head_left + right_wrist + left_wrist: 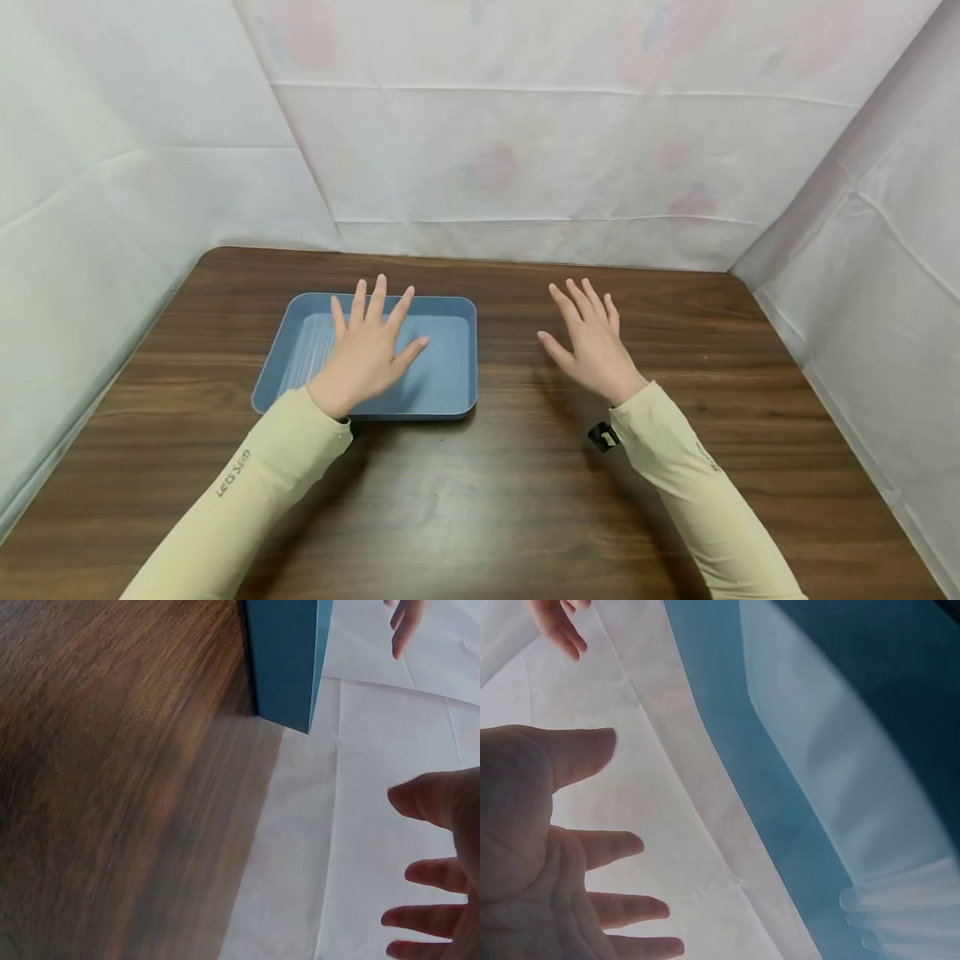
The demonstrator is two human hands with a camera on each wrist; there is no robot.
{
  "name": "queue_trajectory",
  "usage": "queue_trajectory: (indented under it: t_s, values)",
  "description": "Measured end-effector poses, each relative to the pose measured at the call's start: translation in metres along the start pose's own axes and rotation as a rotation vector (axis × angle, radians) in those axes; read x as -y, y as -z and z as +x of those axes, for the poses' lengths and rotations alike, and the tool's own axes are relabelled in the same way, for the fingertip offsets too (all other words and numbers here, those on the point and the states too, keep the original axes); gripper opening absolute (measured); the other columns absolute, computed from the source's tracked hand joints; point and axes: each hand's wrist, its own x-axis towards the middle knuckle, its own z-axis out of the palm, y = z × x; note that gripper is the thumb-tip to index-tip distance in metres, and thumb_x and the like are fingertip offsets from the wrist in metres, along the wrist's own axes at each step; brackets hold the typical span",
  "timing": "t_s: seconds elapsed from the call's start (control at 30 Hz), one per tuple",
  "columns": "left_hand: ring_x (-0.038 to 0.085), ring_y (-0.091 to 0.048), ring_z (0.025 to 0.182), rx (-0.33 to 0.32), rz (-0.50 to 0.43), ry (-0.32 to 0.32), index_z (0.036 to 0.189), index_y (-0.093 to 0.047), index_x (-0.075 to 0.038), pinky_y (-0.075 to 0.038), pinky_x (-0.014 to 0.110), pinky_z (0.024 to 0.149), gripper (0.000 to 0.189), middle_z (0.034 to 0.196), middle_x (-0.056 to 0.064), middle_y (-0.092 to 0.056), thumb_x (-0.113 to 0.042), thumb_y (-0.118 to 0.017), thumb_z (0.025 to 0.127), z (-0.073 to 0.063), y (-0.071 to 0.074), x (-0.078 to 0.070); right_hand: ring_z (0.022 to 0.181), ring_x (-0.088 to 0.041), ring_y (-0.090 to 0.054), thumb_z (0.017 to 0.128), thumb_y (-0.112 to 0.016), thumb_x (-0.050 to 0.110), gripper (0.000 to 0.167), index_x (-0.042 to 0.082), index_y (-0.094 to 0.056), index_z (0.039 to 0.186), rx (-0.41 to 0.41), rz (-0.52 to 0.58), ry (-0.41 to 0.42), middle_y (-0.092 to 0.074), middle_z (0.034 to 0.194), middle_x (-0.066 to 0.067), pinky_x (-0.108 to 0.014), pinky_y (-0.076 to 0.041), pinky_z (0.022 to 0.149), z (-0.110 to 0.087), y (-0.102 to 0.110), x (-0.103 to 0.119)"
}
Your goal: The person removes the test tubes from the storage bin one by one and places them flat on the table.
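A shallow blue tray point(442, 358) lies on the table, left of the middle. Several slender, clear, tube-like pieces point(306, 350) with rounded ends point(885, 900) lie side by side at its left end; their exact kind is unclear. Above the tray hovers my left hand point(363, 354), palm down, fingers spread and holding nothing. My right hand point(596, 346) hangs over the bare wood to the right of the tray, its fingers spread too and nothing in it. In the right wrist view, the tray's corner point(285, 667) stands apart from the right fingers point(424, 919).
The dark wood-grain table point(450, 517) has rounded far corners. White cloth point(525, 150) with faint pink prints hangs behind it, and more white sheets point(885, 250) stand along both sides. A small black device point(603, 436) is strapped at the right wrist.
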Motion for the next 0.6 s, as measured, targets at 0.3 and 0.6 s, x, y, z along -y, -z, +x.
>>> queue_trajectory:
  t_s: [0.3,0.6]
  values:
    - [0.048,-0.007,0.143,0.04,0.059,0.026,0.144,-0.039,-0.001,-0.003,0.069,0.108,0.061,0.156,0.03,-0.01,-0.036,-0.054,0.096,-0.006,0.008,0.011,0.132,-0.036,-0.042,0.093,-0.059,0.018,0.032,-0.002,-0.062,0.118,-0.102,0.028,0.105,-0.062,0.122,-0.02,-0.053,-0.025,0.112,0.0,-0.006,-0.003]
    - [0.051,-0.028,0.135,0.029,0.128,0.011,0.137,-0.049,0.001,-0.015,0.065,0.109,0.054,0.149,0.034,-0.027,-0.032,-0.055,0.095,-0.014,0.014,0.027,0.124,-0.035,-0.052,0.093,-0.058,0.016,0.026,-0.001,-0.065,0.112,-0.052,0.04,0.111,-0.067,0.114,-0.017,-0.05,-0.039,0.102,-0.001,-0.009,-0.003]
